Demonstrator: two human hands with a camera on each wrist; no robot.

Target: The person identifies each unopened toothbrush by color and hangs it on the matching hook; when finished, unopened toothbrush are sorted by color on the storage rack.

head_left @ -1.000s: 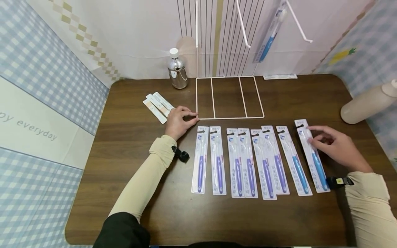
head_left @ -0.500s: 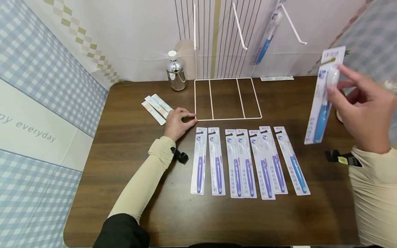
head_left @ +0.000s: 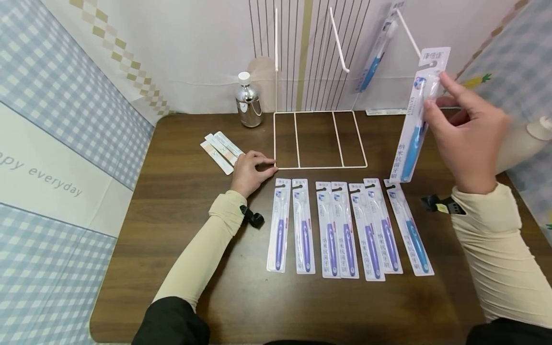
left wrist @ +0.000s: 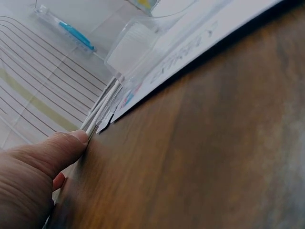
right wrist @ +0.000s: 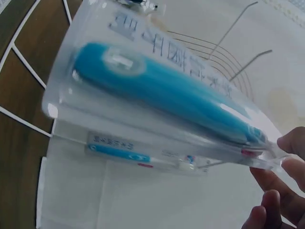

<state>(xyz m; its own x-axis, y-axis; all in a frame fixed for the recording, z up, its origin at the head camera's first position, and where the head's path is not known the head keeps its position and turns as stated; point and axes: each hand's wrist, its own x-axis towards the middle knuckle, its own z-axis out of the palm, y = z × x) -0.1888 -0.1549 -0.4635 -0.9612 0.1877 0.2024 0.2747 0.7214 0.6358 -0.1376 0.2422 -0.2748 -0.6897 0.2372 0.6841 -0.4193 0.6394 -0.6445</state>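
My right hand (head_left: 476,129) holds a packaged blue toothbrush (head_left: 412,151) up in the air, pinching the pack near its brush head; its hang hole is close to the tip of the right hook (head_left: 408,33). In the right wrist view the blue handle (right wrist: 162,90) fills the middle. My left hand (head_left: 249,175) pinches the front left corner of the white wire rack (head_left: 319,167), and the thumb (left wrist: 64,148) shows against the wire in the left wrist view. Another packaged blue toothbrush (head_left: 374,69) hangs on the right hook.
Several packaged purple toothbrushes (head_left: 331,244) and one packaged blue toothbrush (head_left: 416,244) lie in a row in front of the rack. A silver bottle (head_left: 249,108) and flat white packets (head_left: 220,151) are at left. A beige bottle (head_left: 523,143) stands behind my right hand.
My right hand has lifted the packaged blue toothbrush off the right end of the row, then carried it left toward the right hook. The left hand stays at the rack's corner.
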